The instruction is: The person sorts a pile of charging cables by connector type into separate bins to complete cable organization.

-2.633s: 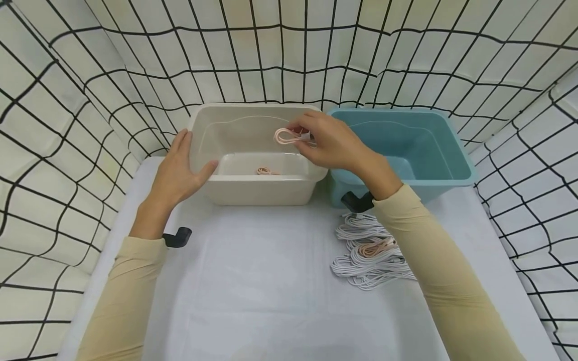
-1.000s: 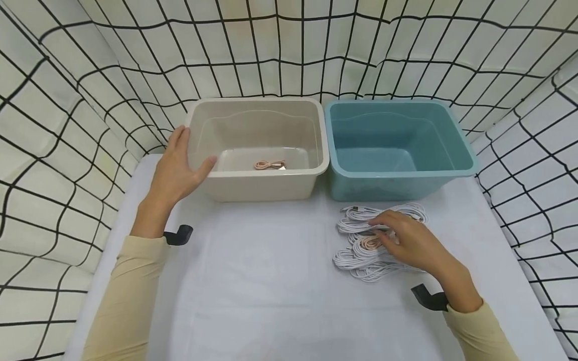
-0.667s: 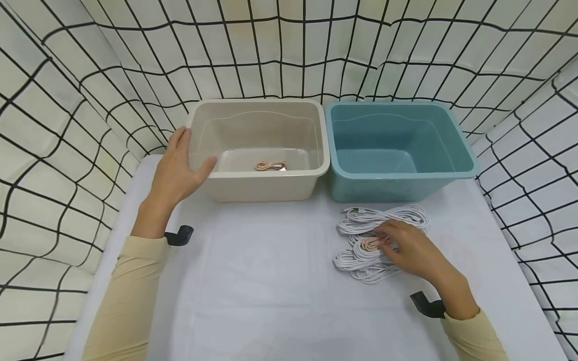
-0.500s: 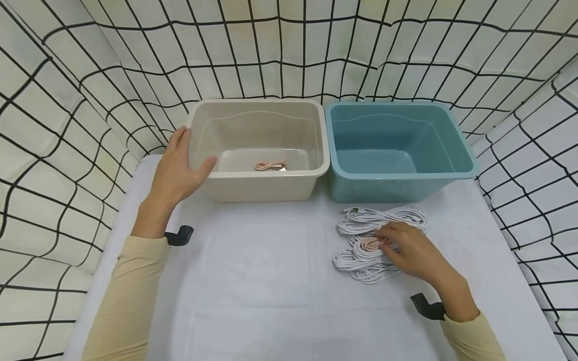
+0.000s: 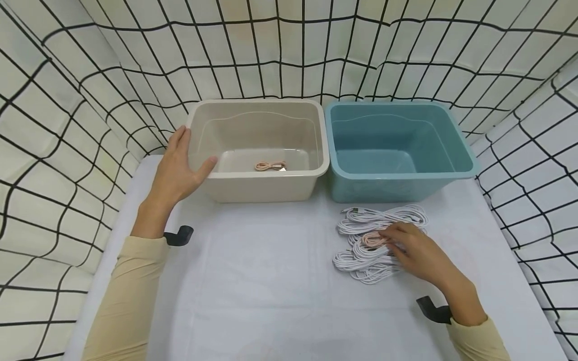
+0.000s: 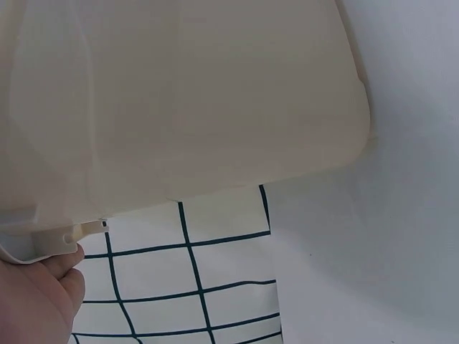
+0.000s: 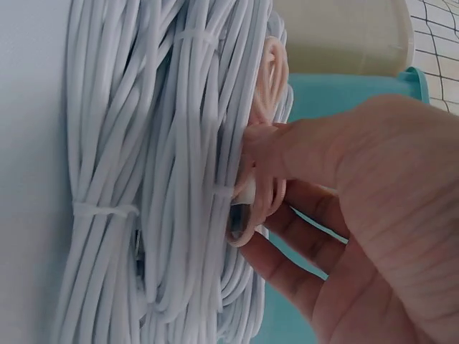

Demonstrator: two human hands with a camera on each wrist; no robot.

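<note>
While the person's left grip point(image 5: 173, 173) held the rim of the beige bin point(image 5: 262, 188), the right grip point(image 5: 417, 253) pinched a coiled pink cable point(image 5: 373, 240) atop bundled white cables point(image 7: 186, 143) on the tabletop point(image 5: 271, 276), in front of the teal bin point(image 5: 384, 189); a second pink cable point(image 5: 266, 166) lay inside the beige bin, near its front wall

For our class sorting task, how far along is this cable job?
Apparently done: the pink cabling lying in the beige bin. In hand: the right hand pinches another pink cable on the white cables, while the left hand touches the beige bin. Remaining, presumably: that pink cable, then the white cables on the table, perhaps meant for the teal bin.
</note>
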